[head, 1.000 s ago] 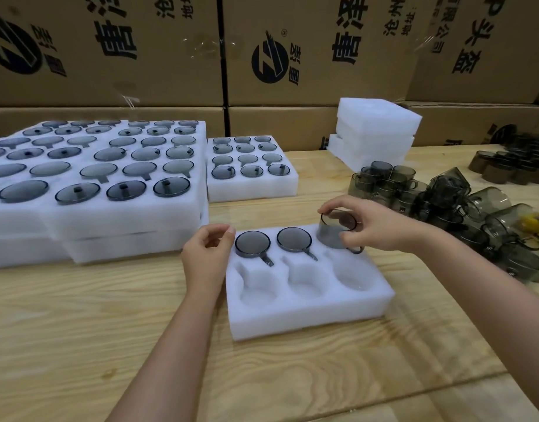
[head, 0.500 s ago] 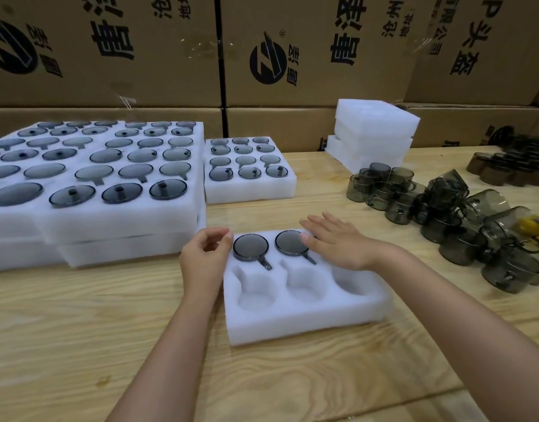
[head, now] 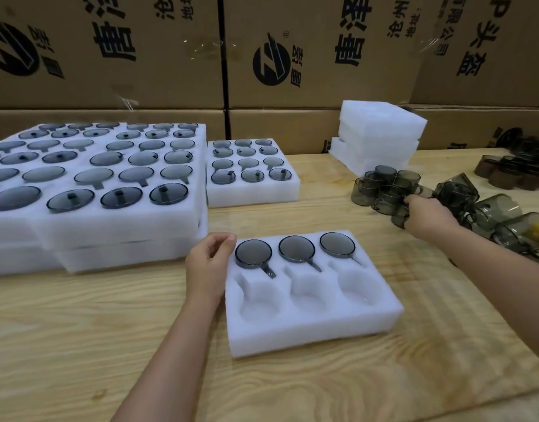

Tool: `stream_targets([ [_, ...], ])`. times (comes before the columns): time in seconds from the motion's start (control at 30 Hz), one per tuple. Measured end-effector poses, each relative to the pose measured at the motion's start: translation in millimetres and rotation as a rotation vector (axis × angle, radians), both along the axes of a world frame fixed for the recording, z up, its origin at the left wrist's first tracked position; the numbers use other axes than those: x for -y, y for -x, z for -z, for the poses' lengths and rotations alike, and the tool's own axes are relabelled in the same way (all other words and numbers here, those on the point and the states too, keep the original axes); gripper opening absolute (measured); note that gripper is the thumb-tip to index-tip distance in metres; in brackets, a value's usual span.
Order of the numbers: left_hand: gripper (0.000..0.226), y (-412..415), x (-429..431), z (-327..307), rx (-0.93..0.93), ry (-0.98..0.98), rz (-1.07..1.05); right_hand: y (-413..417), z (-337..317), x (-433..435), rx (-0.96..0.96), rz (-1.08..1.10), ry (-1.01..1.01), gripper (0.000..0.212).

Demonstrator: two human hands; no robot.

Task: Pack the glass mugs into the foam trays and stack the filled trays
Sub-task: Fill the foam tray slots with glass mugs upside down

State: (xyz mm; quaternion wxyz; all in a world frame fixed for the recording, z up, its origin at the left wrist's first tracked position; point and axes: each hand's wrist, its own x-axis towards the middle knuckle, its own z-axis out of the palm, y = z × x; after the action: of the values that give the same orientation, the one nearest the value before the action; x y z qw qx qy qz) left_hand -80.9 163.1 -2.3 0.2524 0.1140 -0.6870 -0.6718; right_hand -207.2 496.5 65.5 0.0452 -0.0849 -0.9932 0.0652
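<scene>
On the wooden table the foam tray now holds a third mug, filling its far row; the near row is empty. The right hand has moved to the loose mugs right of the tray, and I cannot tell its grip. The left hand rests loosely curled at the tray's left edge.

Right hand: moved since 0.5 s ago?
Yes. The right hand has left the back right pocket of the foam tray and gone right and farther from the person, to the loose mugs on the table right of that tray.
</scene>
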Motion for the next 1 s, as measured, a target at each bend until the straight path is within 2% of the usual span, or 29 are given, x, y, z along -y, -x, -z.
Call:
stream_targets([
  [0.17,0.015,-1,0,-1,-0.016,0.022,-0.001,-4,6,7,-0.125,-0.004,-0.075,0.045],
  [0.33,0.012,-1,0,-1,-0.012,0.036,-0.008,-15,8,22,-0.205,-0.051,-0.124,0.030],
  [0.47,0.010,-2,-1,-2,0.001,0.026,-0.006,-26,14,33,-0.186,-0.055,-0.042,0.038],
  [0.57,0.010,-2,-1,-3,0.010,0.015,0.001,-34,19,37,-0.141,-0.029,-0.089,0.042],
  [0.7,0.010,-2,0,-2,0.018,0.003,0.008,-46,20,32,0.017,-0.095,0.169,0.051],
  [0.77,0.011,-2,0,-1,0.020,-0.001,0.007,-54,21,27,0.037,-0.118,0.207,0.062],
  [0.9,0.014,-2,1,-3,0.026,0.003,0.009,-74,21,19,-0.154,-0.089,0.365,0.064],
  [1.0,0.015,-3,0,-4,0.047,0.010,0.015,-96,13,17,-0.358,-0.127,0.541,0.049],
])
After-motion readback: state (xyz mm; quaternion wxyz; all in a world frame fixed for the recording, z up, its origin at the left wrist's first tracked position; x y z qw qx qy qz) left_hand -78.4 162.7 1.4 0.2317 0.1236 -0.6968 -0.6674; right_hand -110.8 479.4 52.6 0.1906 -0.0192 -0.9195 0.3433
